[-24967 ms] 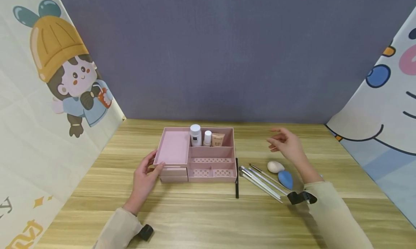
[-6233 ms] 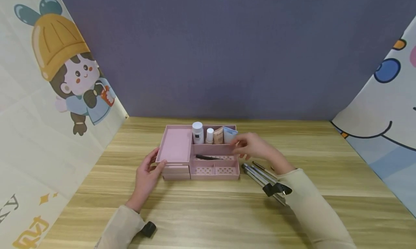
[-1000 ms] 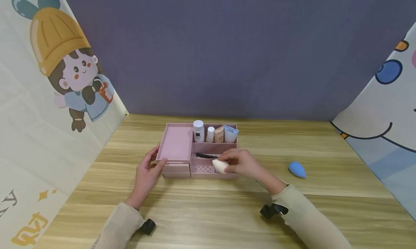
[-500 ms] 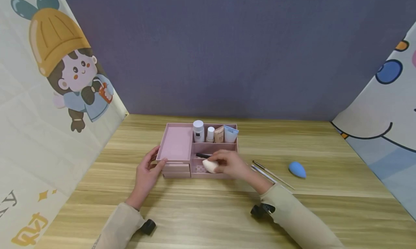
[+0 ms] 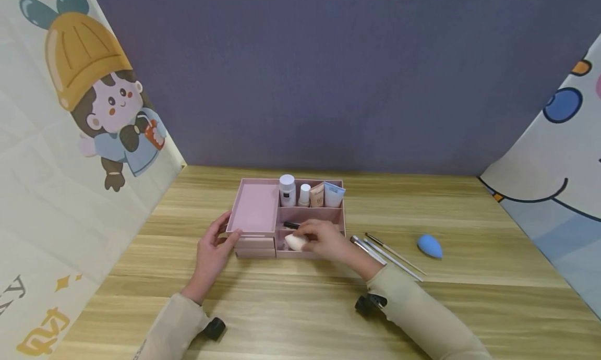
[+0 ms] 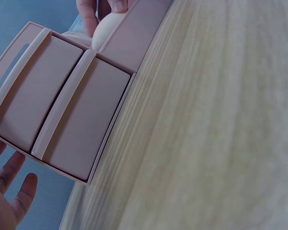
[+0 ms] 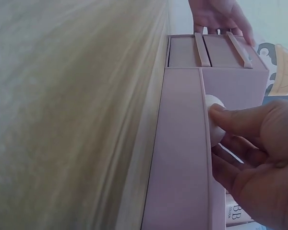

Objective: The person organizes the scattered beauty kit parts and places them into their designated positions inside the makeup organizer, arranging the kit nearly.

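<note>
My right hand (image 5: 324, 240) pinches a white egg-shaped makeup sponge (image 5: 296, 242) between thumb and fingers. The sponge sits at the front-left compartment of a pink makeup organizer (image 5: 310, 255), partly below its front wall in the right wrist view. At the organizer's left side rests my left hand (image 5: 213, 255), fingers extended along the side and thumb at the front top corner. Two small drawers (image 6: 81, 120) are closed beneath the flat top tray (image 5: 255, 206). A black pen-like stick (image 5: 291, 225) lies in the middle compartment, partly hidden by my right hand.
The back compartment holds a white bottle (image 5: 287, 192), a smaller white-capped bottle (image 5: 304, 195), a beige tube (image 5: 317, 195) and a light blue tube (image 5: 334, 195). Right of the organizer lie several makeup brushes (image 5: 394, 258) and a blue makeup sponge (image 5: 429, 246).
Over the last second my right hand has carried the white sponge leftward, from the front-right compartment to the front-left one. Earlier, the black stick and light blue tube came into the organizer. The left hand stays put.
</note>
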`<state>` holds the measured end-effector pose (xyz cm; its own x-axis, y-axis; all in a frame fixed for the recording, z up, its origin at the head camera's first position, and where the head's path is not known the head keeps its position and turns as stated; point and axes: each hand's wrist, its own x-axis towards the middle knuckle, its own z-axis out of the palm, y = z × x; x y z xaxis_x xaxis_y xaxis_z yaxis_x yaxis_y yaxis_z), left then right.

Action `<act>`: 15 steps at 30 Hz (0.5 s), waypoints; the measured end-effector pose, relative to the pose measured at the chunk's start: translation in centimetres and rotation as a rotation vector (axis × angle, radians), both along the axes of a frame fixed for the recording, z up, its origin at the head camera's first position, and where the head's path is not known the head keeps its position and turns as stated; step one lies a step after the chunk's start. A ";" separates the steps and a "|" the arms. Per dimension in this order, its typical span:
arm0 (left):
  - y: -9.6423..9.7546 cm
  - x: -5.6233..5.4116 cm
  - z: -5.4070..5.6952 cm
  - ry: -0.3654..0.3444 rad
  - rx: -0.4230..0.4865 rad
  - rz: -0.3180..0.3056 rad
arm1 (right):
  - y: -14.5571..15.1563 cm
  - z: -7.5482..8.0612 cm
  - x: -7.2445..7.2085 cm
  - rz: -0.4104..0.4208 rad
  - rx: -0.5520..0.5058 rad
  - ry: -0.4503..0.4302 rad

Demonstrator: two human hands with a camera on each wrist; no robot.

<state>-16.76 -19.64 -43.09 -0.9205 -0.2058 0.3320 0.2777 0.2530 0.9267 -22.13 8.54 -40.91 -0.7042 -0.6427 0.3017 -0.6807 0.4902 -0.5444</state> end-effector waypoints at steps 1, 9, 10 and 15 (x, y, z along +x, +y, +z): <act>0.0 0.0 0.0 0.000 0.000 0.000 | 0.0 0.0 0.0 0.005 0.003 -0.002; 0.1 0.2 0.1 0.009 0.008 0.002 | 0.1 -0.4 0.2 0.008 0.005 -0.026; 0.1 0.2 0.1 0.009 0.006 0.004 | 0.1 -0.4 0.2 0.007 0.005 -0.025; 0.2 0.3 0.3 0.003 0.011 0.008 | 0.1 -0.5 0.3 -0.001 0.006 -0.013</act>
